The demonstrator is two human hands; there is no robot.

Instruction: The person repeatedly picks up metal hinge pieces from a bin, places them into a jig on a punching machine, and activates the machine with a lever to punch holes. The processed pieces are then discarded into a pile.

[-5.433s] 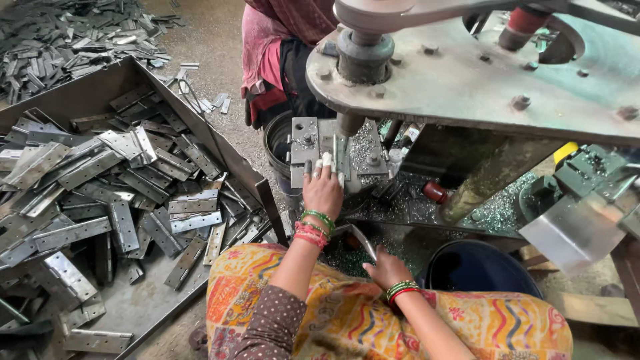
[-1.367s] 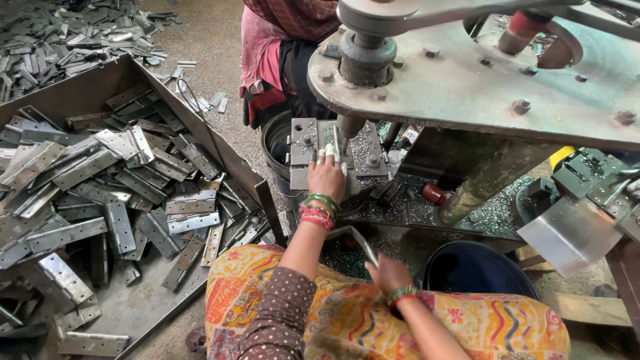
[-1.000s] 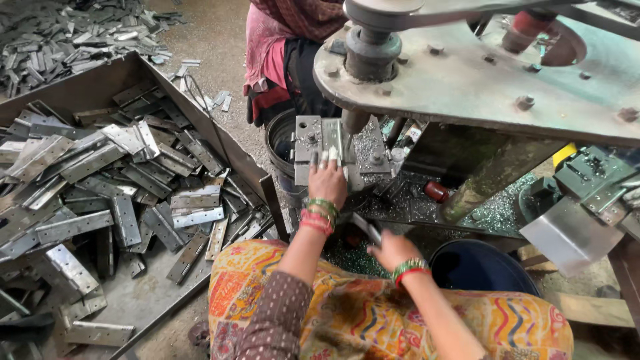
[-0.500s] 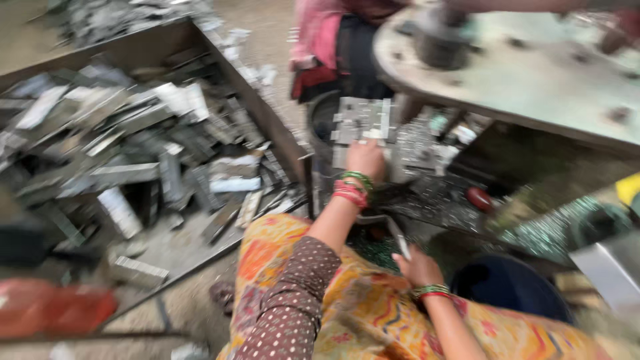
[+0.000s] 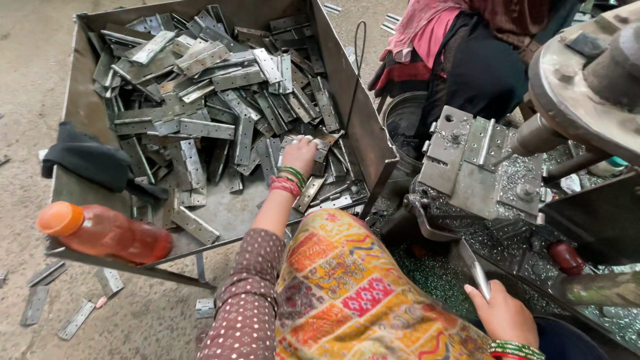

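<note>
1. An orange-capped bottle lies on the metal tray's near-left rim; a dark cloth sits above it.
2. The left hand reaches into the tray, fingers curled onto a hinge plate among the heap.
3. The right hand, well apart beside the press die, grips a thin metal strip.

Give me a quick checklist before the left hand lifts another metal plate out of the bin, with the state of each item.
1. Left hand on the metal plates in the bin: ok.
2. One plate clearly gripped: cannot tell.
3. Right hand holding the lever handle: ok.
4. Press fixture free of hands: ok.
5. Orange bottle lies on the bin's edge, secure: cannot tell.
</note>
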